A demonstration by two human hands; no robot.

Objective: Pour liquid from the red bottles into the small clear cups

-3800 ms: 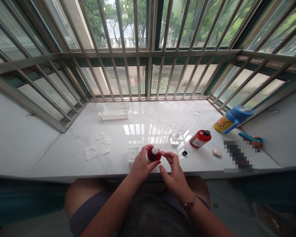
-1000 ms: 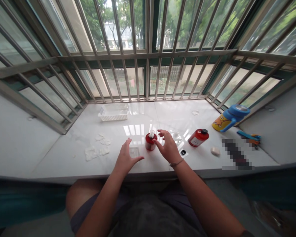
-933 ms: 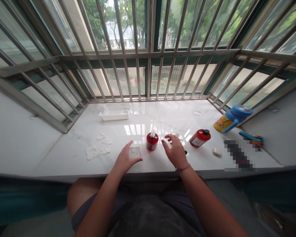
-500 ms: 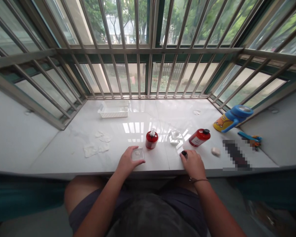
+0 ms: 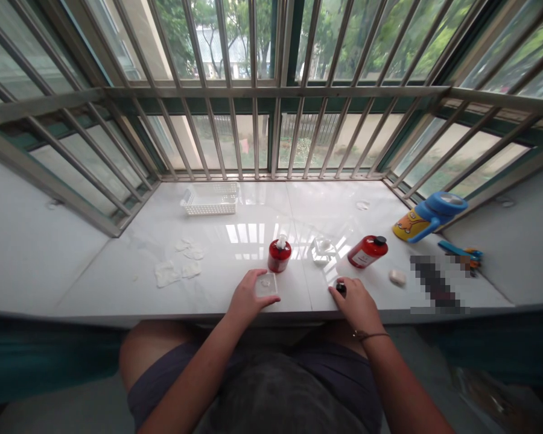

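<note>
My left hand (image 5: 244,298) grips a clear, square glass-like block or bottle (image 5: 267,286) between thumb and fingers, low over the white counter. Just beyond it stands a red pump bottle (image 5: 279,259) with a whitish pump head. My right hand (image 5: 358,301) has its thumb and fingertips around a small black cap (image 5: 341,287) at the counter surface. Past that hand, a red bottle (image 5: 364,252) with a black lid appears tilted in the wide view. A clear faceted glass container (image 5: 323,251) sits between the two red bottles.
A white perforated basket (image 5: 210,208) stands at the back left. Torn white tissue pieces (image 5: 167,274) lie to the left. On the right are a pale soap-like lump (image 5: 397,277), a blue-and-yellow cup (image 5: 416,223), a blue-and-orange tool (image 5: 468,258) and a blurred-out dark object (image 5: 438,283).
My left hand has slid rightward with the clear block, nearer the red pump bottle's front. My right hand has shifted slightly right and toward me, with the black cap still in its fingers.
</note>
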